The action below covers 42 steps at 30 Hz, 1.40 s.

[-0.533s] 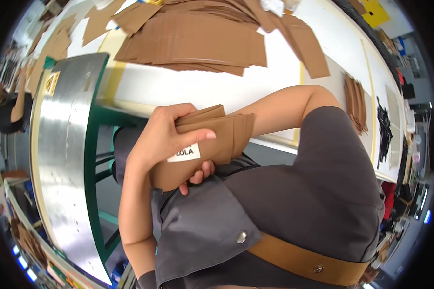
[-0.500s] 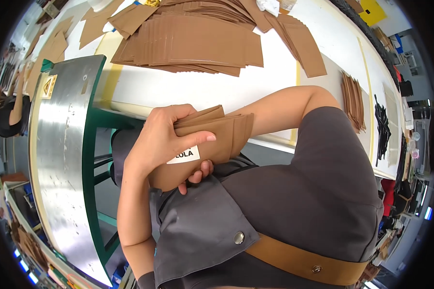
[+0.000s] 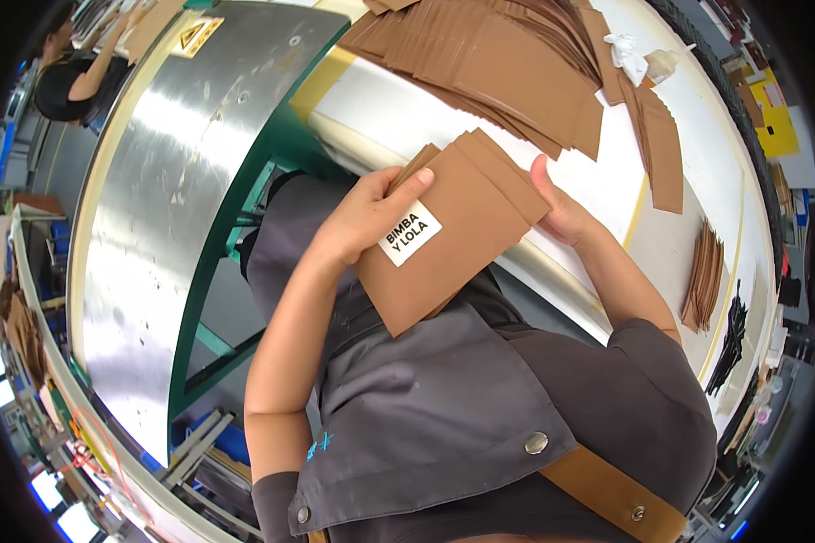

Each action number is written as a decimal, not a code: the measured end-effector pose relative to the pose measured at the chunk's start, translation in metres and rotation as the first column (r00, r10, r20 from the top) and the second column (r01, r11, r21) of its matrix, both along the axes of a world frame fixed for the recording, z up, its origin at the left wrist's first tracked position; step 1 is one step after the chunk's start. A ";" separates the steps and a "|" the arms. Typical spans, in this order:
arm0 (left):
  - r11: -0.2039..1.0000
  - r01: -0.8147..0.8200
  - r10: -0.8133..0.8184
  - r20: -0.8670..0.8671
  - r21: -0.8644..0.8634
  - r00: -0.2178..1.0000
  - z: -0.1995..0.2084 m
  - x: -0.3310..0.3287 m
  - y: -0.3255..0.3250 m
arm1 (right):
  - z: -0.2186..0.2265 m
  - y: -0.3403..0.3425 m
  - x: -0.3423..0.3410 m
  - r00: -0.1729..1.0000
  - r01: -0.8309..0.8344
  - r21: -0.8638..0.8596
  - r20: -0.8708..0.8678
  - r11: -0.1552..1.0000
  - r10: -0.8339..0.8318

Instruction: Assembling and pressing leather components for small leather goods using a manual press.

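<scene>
A small stack of flat brown panels, leather-like, lies tilted between my hands above my lap. The top panel bears a white label with dark lettering. My left hand is closed on the stack's left side, thumb pressed on top and fingers hidden underneath. At the right end, my right hand cups the stack's corner. Its thumb points up along the edge, while the other fingers are mostly hidden behind the panels. Several panels stick out unevenly toward the right hand.
A large fanned pile of brown panels covers part of the white table. More brown strips, a narrow bundle and black strips lie rightward. A metal-topped machine with a green frame stands at left. Another person is beyond it.
My right hand has come from beneath the stack to its right end. The panels now lie flatter, with the label fully exposed. The view has turned, shifting the table rightward.
</scene>
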<state>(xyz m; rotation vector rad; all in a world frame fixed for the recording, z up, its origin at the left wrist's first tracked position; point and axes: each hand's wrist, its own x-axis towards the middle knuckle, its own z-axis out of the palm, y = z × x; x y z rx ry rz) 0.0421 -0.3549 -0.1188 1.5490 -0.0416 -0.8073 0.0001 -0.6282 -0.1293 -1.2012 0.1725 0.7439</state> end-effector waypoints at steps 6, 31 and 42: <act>0.946 0.222 -0.245 -0.072 -0.236 0.967 -0.012 0.014 0.032 | 0.014 0.010 0.022 0.925 -0.021 -0.447 0.331 0.894 0.187; 0.933 0.286 -0.285 0.036 -0.218 0.958 -0.008 0.014 0.036 | 0.004 0.047 0.048 0.870 0.155 -0.393 0.488 0.906 0.063; 0.925 0.282 -0.263 0.106 -0.253 0.959 -0.002 0.009 0.038 | 0.009 0.058 0.041 0.835 0.238 -0.321 0.549 0.917 -0.025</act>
